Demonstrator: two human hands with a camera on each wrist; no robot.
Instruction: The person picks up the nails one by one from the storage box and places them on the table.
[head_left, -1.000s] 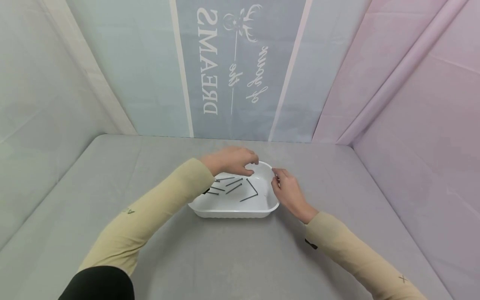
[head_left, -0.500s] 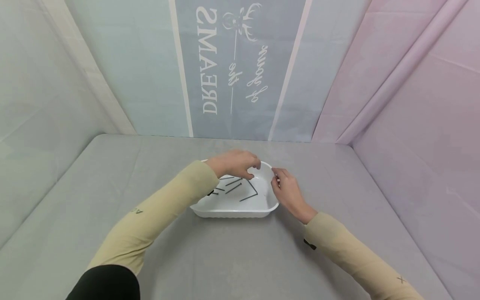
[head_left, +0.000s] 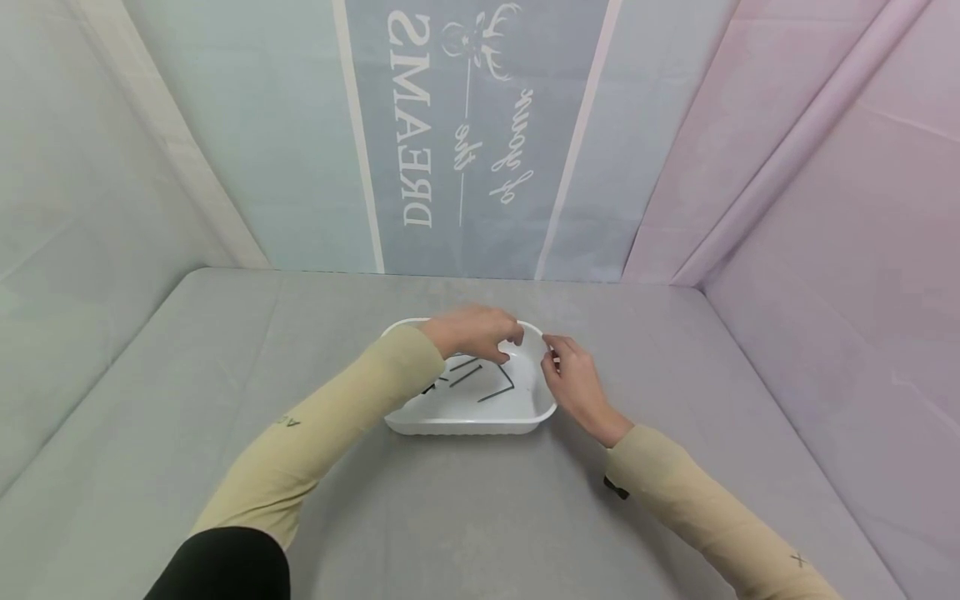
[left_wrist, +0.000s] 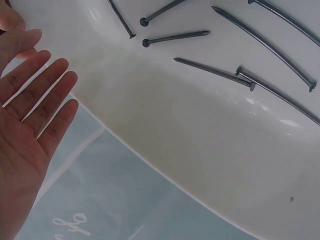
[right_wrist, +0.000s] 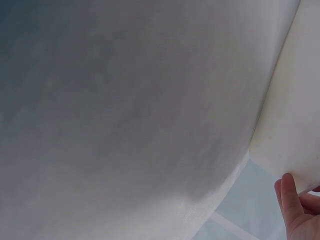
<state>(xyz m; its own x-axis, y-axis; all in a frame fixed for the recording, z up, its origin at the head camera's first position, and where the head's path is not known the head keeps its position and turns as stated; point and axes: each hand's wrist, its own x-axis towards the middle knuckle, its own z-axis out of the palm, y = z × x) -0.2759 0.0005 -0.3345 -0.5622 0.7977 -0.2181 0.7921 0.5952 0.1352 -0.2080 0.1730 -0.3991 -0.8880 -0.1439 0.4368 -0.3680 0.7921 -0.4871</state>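
A white oval-cornered tray [head_left: 465, 427] stands on the grey table, with several dark nails [head_left: 467, 377] lying loose on its floor. My left hand [head_left: 478, 332] hovers over the far part of the tray, fingers loosely bent and holding nothing. In the left wrist view its fingers [left_wrist: 52, 95] spread apart beside the rim, clear of the nails [left_wrist: 265, 45]. At the tray's right end, my right hand [head_left: 579, 379] pinches the rim between thumb and fingers. The right wrist view shows those fingers [right_wrist: 289, 192] on the tray's edge [right_wrist: 290, 125]. My left sleeve covers some nails.
Grey cloth covers the table [head_left: 465, 517] around the tray. Behind it hangs a printed fabric wall [head_left: 480, 150] with lettering, and pale fabric walls [head_left: 840, 208] close in both sides.
My left hand has drifted slightly right and nearer to me over the tray, its sleeve now covering more nails. The right hand keeps its grip on the rim.
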